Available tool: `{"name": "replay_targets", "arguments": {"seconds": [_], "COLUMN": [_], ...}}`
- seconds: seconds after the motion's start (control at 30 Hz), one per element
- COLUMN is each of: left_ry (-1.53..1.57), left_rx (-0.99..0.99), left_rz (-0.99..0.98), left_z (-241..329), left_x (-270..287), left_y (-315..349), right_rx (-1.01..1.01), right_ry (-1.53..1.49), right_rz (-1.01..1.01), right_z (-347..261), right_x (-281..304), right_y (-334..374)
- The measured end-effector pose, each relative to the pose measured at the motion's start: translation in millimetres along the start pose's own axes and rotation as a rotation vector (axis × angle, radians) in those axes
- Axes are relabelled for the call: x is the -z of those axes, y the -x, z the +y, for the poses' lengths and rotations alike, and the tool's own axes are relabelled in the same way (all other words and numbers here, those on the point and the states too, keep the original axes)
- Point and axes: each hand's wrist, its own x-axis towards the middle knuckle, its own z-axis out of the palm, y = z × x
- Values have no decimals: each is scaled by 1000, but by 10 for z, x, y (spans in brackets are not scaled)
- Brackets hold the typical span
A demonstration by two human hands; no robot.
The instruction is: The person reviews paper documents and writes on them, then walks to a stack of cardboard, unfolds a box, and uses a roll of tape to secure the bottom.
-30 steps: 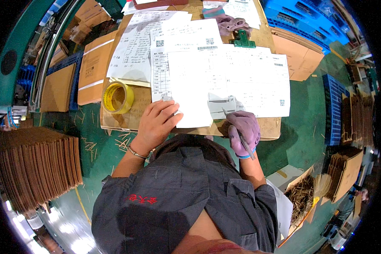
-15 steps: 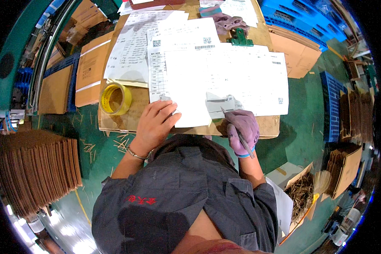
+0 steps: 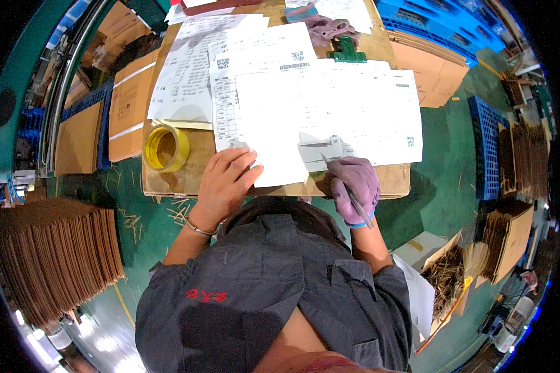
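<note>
White paper sheet [image 3: 330, 118], thin, limp, tear-prone, best pinned flat, is pressed onto cardboard board [image 3: 392, 180] by open left hand [image 3: 225, 181], while pen [image 3: 348, 189], prob. ballpoint, is gripped in gloved right hand [image 3: 353, 186].

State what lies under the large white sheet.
Under the large white sheet lie printed forms on a brown cardboard board; the left hand presses its corner. Anything beneath its middle is hidden.

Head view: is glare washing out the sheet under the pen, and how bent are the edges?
Head view: the big white sheet is overexposed, its print barely legible; the right hand with the pen and the left hand stay sharp; fisheye bows the table edges, black corners ring the picture.
</note>
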Motion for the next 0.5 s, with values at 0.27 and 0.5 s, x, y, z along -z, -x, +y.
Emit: {"name": "replay_targets", "arguments": {"seconds": [0.27, 0.5], "left_ry": [12, 9], "left_rx": [5, 10], "left_rz": [-5, -1], "left_z": [2, 1], "left_x": [4, -10], "left_y": [-10, -9], "right_rx": [-6, -22], "right_ry": [16, 26], "right_rz": [6, -5], "right_z": [-42, -40], "right_x": [3, -4], "right_y": [-46, -32]}}
